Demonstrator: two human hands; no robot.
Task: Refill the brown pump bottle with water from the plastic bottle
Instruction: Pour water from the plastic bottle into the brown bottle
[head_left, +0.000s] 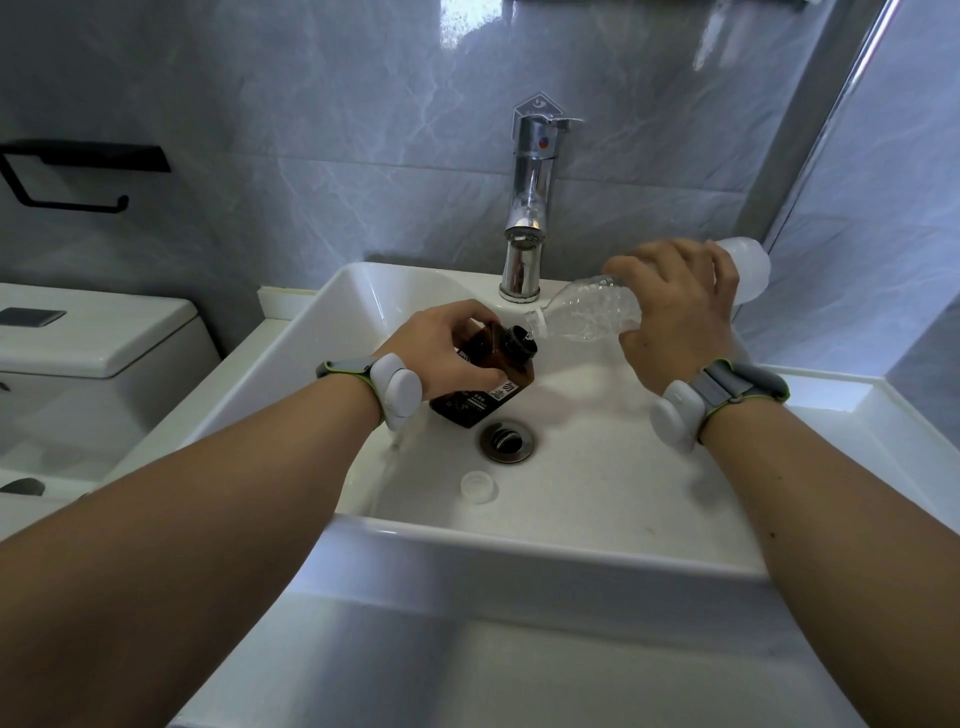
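Note:
The brown bottle (488, 382) stands in the white sink (571, 499), tilted a little, its black neck open with no pump on it. My left hand (441, 348) grips its body from the left. My right hand (680, 306) holds the clear plastic bottle (592, 312) tipped nearly level, base up to the right. Its open mouth sits right at the brown bottle's neck. The plastic bottle's middle is hidden under my fingers.
A clear plastic cap (479, 486) lies in the basin near the front, beside the drain (507, 441). The chrome tap (527, 208) rises just behind the bottles. A toilet cistern (93, 338) stands at the left, with a black paper holder (78, 174) on the wall.

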